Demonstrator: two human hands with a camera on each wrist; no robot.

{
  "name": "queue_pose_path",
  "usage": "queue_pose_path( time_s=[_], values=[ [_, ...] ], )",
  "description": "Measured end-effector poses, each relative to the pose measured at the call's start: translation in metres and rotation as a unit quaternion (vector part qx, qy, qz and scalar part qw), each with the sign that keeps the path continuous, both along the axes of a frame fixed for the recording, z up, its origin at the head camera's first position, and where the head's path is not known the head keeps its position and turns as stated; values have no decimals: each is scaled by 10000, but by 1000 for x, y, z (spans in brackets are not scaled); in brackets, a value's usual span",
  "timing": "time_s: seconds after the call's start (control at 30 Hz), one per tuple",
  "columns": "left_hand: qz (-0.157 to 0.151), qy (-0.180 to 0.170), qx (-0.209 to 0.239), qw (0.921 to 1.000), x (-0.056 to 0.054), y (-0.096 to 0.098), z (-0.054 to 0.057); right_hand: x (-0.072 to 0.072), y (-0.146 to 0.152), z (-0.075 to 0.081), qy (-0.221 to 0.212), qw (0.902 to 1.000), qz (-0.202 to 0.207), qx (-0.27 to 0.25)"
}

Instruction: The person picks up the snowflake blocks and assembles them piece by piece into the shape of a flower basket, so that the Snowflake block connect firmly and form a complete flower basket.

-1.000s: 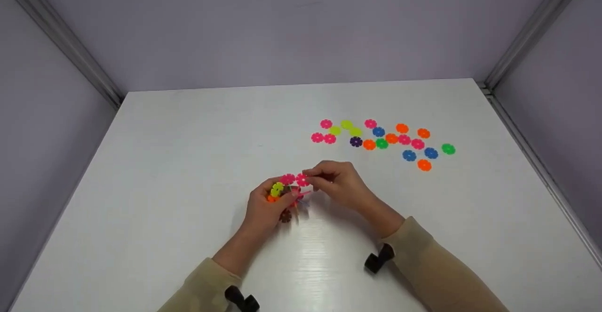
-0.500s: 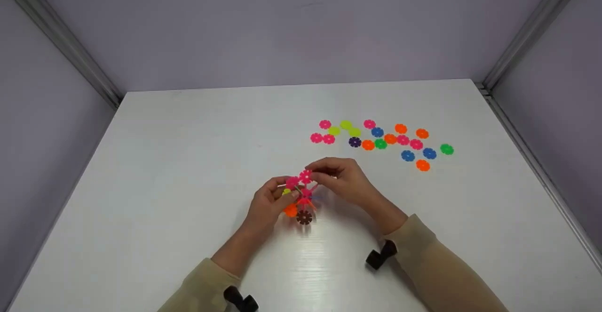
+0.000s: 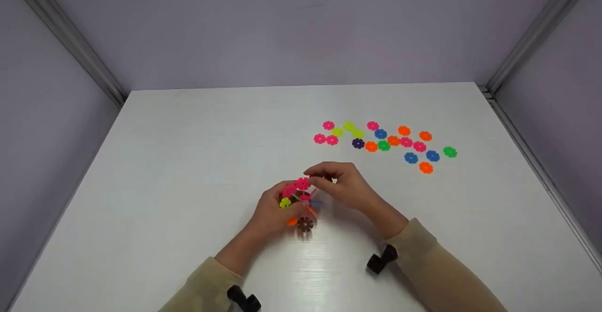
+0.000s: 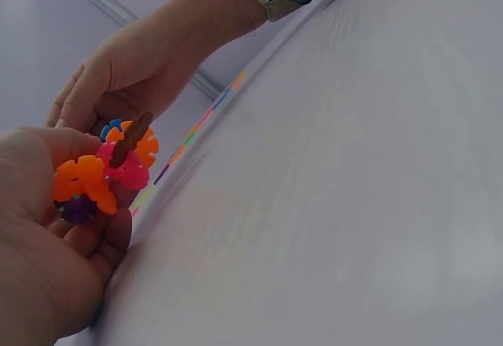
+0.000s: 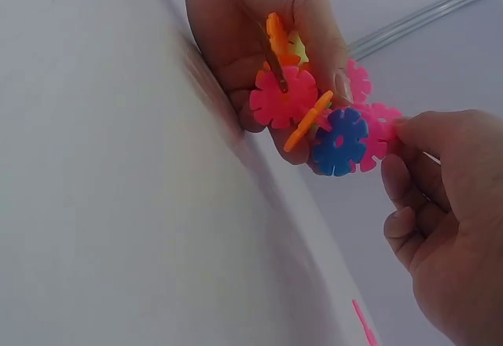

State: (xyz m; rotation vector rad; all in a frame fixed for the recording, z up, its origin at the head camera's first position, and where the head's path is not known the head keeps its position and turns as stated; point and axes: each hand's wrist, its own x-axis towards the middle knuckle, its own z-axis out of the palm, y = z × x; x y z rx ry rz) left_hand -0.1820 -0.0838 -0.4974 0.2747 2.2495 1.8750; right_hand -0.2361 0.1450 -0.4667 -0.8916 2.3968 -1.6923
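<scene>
My left hand (image 3: 273,213) grips a cluster of joined flower-shaped notched plastic discs. Its pieces include a brown disc (image 3: 305,224), a yellow disc (image 3: 285,203), a blue disc (image 5: 339,143) and a pink disc (image 5: 281,101); a purple disc (image 4: 78,208) shows low down in the left wrist view. At the cluster's far edge, the thumb and forefinger of my right hand (image 3: 345,187) pinch another pink disc (image 3: 302,183). That disc touches the cluster; whether its slot is fully pushed in I cannot tell. Fingers hide part of the cluster.
Loose notched discs lie flat beyond my right hand, among them a dark purple disc (image 3: 358,143), a green disc (image 3: 450,152) and an orange disc (image 3: 425,167). The white table (image 3: 188,161) meets purple-grey panels at its back and sides.
The cluster turns and shifts slightly right, then a little towards me, in my left hand. The brown disc has come into fuller view. My right hand keeps its pinch on the pink disc.
</scene>
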Motion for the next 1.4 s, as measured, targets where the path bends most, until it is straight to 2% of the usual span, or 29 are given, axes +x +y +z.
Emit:
queue_pose_path(
  time_s=[0.13, 0.27, 0.37, 0.53, 0.7, 0.9, 1.07, 1.23, 1.4],
  values=[
    [305, -202, -142, 9992, -1, 4, -1, -14, 11, 0, -130, 9985, -528, -83],
    [584, -437, -236, 9971, -1, 5, -1, -38, 19, -2, -438, 9908, -1280, 50],
    [728, -533, -209, 9957, -1, 5, -1, -59, 19, -5, -725, 9831, -1645, 337],
    [756, -543, -23, 9957, -2, 5, -2, -88, 13, -12, -1069, 9751, -1824, 668],
    [689, -465, -59, 9965, -2, 5, -3, -103, 6, -18, -1326, 9683, -1876, 982],
    [665, -485, -110, 9965, -2, 7, -2, -106, 4, -20, -1278, 9592, -1976, 1568],
    [687, -587, -154, 9958, -3, 9, 1, -100, 3, -18, -1166, 9572, -1899, 1848],
    [700, -574, -141, 9958, -6, 9, 1, -87, 6, -18, -1144, 9601, -1749, 1860],
    [772, -554, -138, 9954, -7, 8, 1, -64, 13, -19, -1184, 9677, -1512, 1634]
  ],
)
